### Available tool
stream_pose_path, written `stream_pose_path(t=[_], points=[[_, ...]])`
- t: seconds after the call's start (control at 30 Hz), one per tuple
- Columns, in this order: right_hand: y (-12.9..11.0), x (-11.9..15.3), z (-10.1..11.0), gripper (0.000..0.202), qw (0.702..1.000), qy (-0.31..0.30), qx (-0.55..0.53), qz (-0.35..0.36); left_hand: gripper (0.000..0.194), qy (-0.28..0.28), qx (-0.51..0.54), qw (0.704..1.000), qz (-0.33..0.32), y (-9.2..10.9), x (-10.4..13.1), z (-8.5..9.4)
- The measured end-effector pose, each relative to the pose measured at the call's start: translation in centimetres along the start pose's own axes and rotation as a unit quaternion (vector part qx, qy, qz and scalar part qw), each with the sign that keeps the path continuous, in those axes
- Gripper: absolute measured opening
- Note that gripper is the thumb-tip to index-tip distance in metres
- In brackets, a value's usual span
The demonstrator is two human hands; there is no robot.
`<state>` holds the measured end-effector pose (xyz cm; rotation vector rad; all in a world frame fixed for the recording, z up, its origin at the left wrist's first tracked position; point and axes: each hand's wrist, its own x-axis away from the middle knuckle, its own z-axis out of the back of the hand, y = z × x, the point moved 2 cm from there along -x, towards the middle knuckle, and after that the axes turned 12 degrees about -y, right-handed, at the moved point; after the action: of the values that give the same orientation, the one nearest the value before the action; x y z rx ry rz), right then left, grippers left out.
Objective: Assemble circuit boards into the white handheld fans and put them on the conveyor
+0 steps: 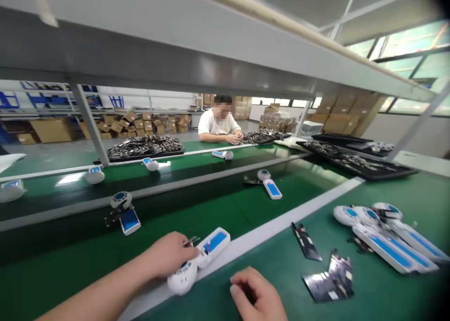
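Observation:
My left hand [169, 255] grips a white plastic device [215, 246] with a rounded head and a long body carrying a blue panel. The device lies over the pale strip at the belt's near edge, and thin metal parts poke out by my fingers. My right hand [259, 294] rests above the green table in front of me, its fingers curled, a gap between thumb and forefinger and nothing between them. To its right lie several dark, shiny flat pieces [328, 283]. Farther right, several similar white devices [393, 246] are heaped together.
More such devices sit on the green belt [211, 208], one at the left [129, 220] and one farther off [272, 189]. Black trays [372, 171] of metal parts stand at the right and back. A co-worker [220, 122] sits across. An overhead shelf [211, 54] spans the view.

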<state>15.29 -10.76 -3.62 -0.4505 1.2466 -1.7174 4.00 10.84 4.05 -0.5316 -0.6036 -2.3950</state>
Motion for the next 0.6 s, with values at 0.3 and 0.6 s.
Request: stream_pose_path(t=[0.3,0.6], points=[[-2.5,0.8,0.0,0.019,0.997,-0.066,0.031,-0.017,0.018,0.051,0.045,0.994,-0.087,3.7,5.3,-4.4],[-3.6,1.5,-0.6,0.027,0.992,-0.113,-0.020,0.056,0.050,0.125,0.123,0.972,-0.155,3.9,5.8,-6.4]])
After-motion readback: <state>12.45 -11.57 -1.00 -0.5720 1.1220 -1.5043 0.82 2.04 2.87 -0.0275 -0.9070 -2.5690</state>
